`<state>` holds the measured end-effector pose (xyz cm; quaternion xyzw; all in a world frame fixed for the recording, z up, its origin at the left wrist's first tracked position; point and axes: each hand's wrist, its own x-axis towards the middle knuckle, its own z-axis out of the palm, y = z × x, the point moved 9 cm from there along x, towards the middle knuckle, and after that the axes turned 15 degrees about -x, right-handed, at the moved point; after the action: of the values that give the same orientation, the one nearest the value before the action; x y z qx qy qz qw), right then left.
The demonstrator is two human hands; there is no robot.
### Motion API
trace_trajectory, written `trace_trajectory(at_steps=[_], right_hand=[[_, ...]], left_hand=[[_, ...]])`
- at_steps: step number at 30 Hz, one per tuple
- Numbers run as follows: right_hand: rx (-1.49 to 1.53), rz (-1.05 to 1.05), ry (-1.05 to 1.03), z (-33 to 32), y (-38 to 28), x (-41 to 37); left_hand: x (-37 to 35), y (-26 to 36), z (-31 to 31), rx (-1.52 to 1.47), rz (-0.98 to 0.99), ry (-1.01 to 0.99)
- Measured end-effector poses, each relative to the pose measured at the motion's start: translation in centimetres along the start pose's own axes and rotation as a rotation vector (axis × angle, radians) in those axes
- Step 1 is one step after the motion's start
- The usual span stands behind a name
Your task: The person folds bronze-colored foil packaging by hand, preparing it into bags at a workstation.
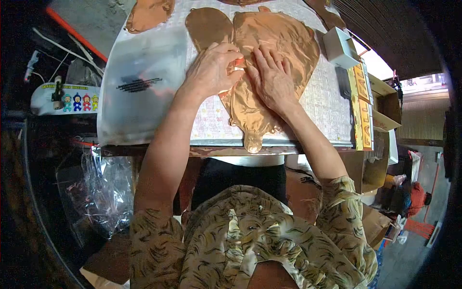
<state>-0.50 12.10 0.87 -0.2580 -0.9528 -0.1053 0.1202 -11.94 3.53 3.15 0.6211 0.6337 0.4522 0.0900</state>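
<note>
A flat copper-coloured foil balloon [284, 33] lies on the table, its narrow tail hanging over the front edge. My right hand [272, 79] rests flat on it, fingers stretched out and pressing the foil. To its left, my left hand [214, 70] is curled, with foil between its bent fingers and thumb. A darker rounded foil piece [208, 26] sticks out beyond the left hand; whether it belongs to the same balloon cannot be told. Left of that hand lies a stack of clear plastic bags [139, 106] with black print.
The table [317, 120] has a pale patterned cover. More copper foil [149, 14] lies at the far left. A small white box [340, 47] stands at the right edge, by a yellow lettered strip [363, 111]. Cardboard boxes [375, 164] are at the right; clear plastic [106, 192] hangs lower left.
</note>
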Motion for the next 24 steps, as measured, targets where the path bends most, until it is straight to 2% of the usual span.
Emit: trace_trajectory(at_steps=[9, 14, 16, 17, 19, 24], right_hand=[[-0.021, 0.028, -0.025, 1.1, 0.2, -0.9], [-0.033, 0.023, 0.048, 0.9, 0.1, -1.1], [-0.036, 0.022, 0.043, 0.6, -0.2, -1.0], [-0.026, 0.024, 0.034, 0.7, -0.1, -1.1], [-0.032, 0.024, 0.034, 0.7, -0.2, -1.1], [-0.020, 0.034, 0.037, 0.8, -0.1, -1.0]], left_hand=[[0.1, -0.5, 0.2, -0.034, -0.022, -0.016], [0.2, -0.3, -0.3, -0.039, 0.028, 0.007], [0.1, -1.7, -1.7, -0.136, -0.149, 0.107], [0.1, -1.8, -2.0, -0.128, -0.146, 0.106], [-0.5, -2.9, -4.0, -0.015, -0.367, 0.204], [-2.2, -2.8, -5.4, 0.239, -0.483, 0.170]])
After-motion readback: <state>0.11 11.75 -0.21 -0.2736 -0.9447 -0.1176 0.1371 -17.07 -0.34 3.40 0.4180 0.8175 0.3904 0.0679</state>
